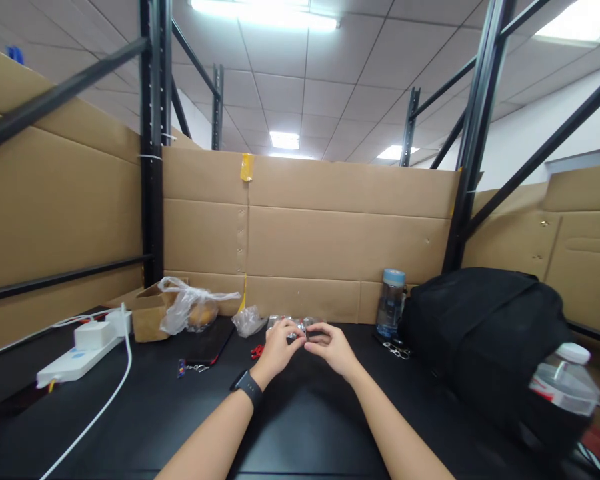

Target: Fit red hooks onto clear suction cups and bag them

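Above the black tabletop [300, 413], my left hand [279, 343] and my right hand [334, 347] meet with bent fingers, fingertips almost touching. Thumb and fingers of each are closed in a pinch around something small and partly shiny, too hidden to name. A dark watch [247, 388] is on my left wrist. Just behind the fingers lies shiny silvery and clear wrapping [279, 321], partly covered by my hands. Close to my left hand is a small red item [257, 352], and beyond it a crumpled clear plastic bag [249, 321].
At left are a white power strip [80, 363] with cables, a small cardboard box [149, 317], a tied plastic bag [196, 308] and a dark flat case [207, 343]. A blue-lidded bottle [391, 303], a black backpack [480, 333] and another bottle [567, 380] stand right. Cardboard walls [305, 243] enclose the table.
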Motion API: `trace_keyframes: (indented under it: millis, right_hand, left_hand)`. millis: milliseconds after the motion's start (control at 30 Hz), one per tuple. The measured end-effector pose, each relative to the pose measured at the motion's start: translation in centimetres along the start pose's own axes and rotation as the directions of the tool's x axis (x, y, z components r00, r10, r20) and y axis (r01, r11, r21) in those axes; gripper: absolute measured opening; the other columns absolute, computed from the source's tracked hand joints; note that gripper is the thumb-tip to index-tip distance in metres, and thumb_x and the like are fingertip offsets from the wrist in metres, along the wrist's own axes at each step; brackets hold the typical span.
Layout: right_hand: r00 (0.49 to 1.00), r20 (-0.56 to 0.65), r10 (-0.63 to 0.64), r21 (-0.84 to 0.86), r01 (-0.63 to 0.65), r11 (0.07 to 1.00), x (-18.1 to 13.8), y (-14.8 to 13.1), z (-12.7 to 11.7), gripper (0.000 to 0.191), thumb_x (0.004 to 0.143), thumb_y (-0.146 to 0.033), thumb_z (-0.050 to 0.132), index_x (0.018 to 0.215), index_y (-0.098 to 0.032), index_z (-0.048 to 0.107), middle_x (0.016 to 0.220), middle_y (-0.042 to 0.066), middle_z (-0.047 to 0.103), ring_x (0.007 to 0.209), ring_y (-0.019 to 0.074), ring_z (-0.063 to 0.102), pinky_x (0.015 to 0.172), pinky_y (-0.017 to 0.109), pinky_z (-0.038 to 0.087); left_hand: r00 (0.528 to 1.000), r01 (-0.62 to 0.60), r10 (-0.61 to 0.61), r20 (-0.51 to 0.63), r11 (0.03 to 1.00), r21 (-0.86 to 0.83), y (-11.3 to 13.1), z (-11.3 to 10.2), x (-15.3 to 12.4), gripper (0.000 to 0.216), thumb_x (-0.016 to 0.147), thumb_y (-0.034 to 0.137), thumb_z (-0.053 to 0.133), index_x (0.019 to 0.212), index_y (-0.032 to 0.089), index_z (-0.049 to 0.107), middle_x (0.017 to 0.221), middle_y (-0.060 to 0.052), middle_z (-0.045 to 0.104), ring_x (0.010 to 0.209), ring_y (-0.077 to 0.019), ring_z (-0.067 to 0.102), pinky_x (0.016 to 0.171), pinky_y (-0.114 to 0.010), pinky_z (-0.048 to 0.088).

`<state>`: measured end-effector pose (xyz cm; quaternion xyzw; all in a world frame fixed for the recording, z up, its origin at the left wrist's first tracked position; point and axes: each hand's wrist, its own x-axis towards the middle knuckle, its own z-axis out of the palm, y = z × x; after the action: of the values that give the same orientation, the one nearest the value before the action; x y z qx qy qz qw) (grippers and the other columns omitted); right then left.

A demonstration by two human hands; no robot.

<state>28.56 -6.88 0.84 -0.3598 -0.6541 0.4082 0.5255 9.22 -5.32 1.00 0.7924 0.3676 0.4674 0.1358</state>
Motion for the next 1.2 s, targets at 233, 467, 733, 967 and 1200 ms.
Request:
trace_keyframes:
  millis: [233, 467, 733, 967, 1200]
  right_hand:
    - [1.0, -0.012, 0.009, 0.042, -0.009, 0.999, -0.3, 0.0, 0.0, 0.048, 0.062, -0.041, 0.091, 0.1, -0.019, 0.071, 0.113, 0.01, 0.073, 0.097, 0.0293, 0.074, 0.093, 0.043, 0.057]
    - [0.999, -0.038, 0.023, 0.022, -0.022, 1.0, -0.3, 0.6, 0.5, 0.046, 0.06, -0.042, 0.091, 0.094, -0.017, 0.072, 0.1, 0.008, 0.075, 0.091, 0.0274, 0.074, 0.088, 0.04, 0.058]
    - [0.995, -0.091, 0.038, 0.064, -0.032, 0.997, -0.4, 0.5, 0.6, 0.046, 0.054, -0.04, 0.094, 0.088, -0.018, 0.074, 0.092, 0.006, 0.074, 0.088, 0.0256, 0.072, 0.083, 0.039, 0.059]
    - [0.998, -0.052, 0.035, 0.013, -0.035, 0.999, -0.3, 0.6, 0.5, 0.05, 0.048, -0.041, 0.095, 0.085, -0.017, 0.071, 0.086, 0.006, 0.074, 0.088, 0.0286, 0.074, 0.085, 0.041, 0.059]
    - [0.999, -0.045, 0.005, -0.064, -0.007, 0.998, -0.2, 0.5, 0.4, 0.044, 0.059, -0.045, 0.09, 0.088, -0.016, 0.074, 0.089, 0.008, 0.075, 0.085, 0.0245, 0.073, 0.082, 0.037, 0.057]
  left_hand:
    - [1.0, 0.014, -0.014, 0.001, 0.998, 0.065, 0.4, -0.1, -0.2, 0.007, 0.087, 0.027, 0.069, 0.086, 0.027, 0.075, 0.105, -0.004, 0.065, 0.11, -0.0251, 0.057, 0.097, -0.041, 0.041]
    - [1.0, 0.014, -0.014, 0.01, 0.997, 0.078, 0.3, 0.0, -0.2, 0.008, 0.085, 0.021, 0.07, 0.084, 0.026, 0.076, 0.103, -0.003, 0.065, 0.108, -0.0236, 0.058, 0.096, -0.04, 0.041]
    - [0.999, 0.035, -0.032, 0.035, 0.996, -0.082, -1.6, 0.6, 0.3, 0.005, 0.082, 0.027, 0.074, 0.085, 0.025, 0.078, 0.101, -0.005, 0.067, 0.102, -0.0226, 0.061, 0.099, -0.037, 0.044]
    - [0.999, 0.02, -0.026, 0.048, 0.994, 0.11, -0.4, 0.3, -0.2, 0.008, 0.085, 0.025, 0.069, 0.086, 0.027, 0.076, 0.106, -0.004, 0.065, 0.108, -0.0252, 0.056, 0.096, -0.041, 0.041]
    - [1.0, -0.002, -0.001, 0.014, 0.982, 0.188, 0.2, 0.0, -0.2, 0.008, 0.088, 0.025, 0.068, 0.086, 0.027, 0.075, 0.106, -0.004, 0.063, 0.111, -0.0253, 0.054, 0.096, -0.041, 0.039]
